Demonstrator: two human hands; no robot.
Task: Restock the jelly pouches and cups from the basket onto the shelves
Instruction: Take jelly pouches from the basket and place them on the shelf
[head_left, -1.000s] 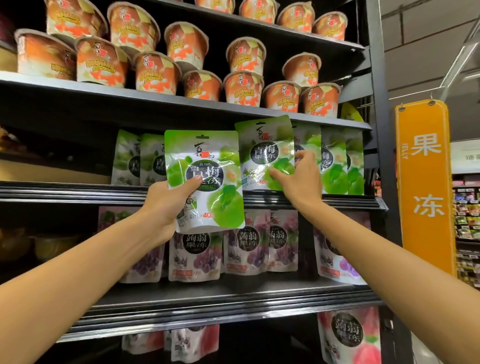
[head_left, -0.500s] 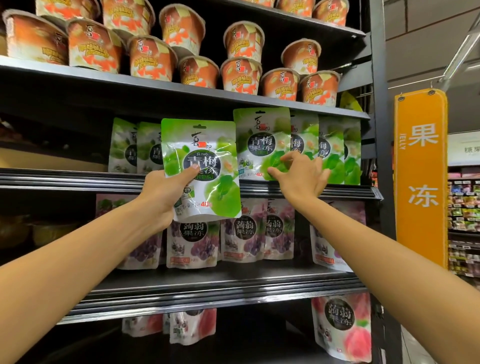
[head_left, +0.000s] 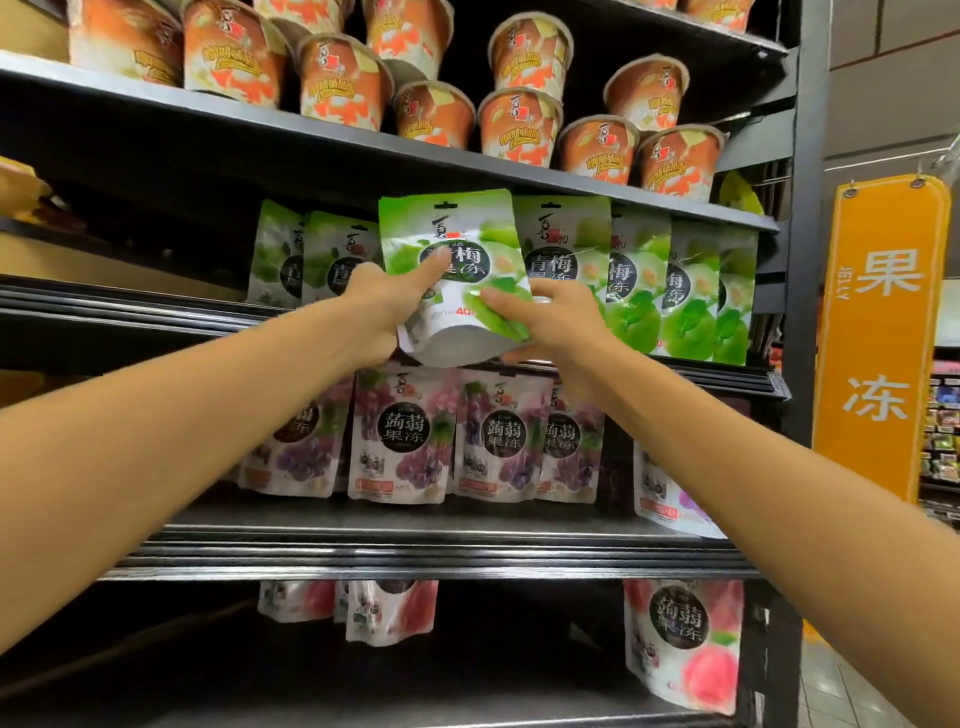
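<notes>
On the middle shelf (head_left: 130, 306), open dark room lies left of the two green pouches (head_left: 317, 254). Rightward, a row of green pouches (head_left: 675, 291) stands packed nearly to the upright post (head_left: 810, 260); the cup shelf (head_left: 208, 140) hangs close above.
</notes>
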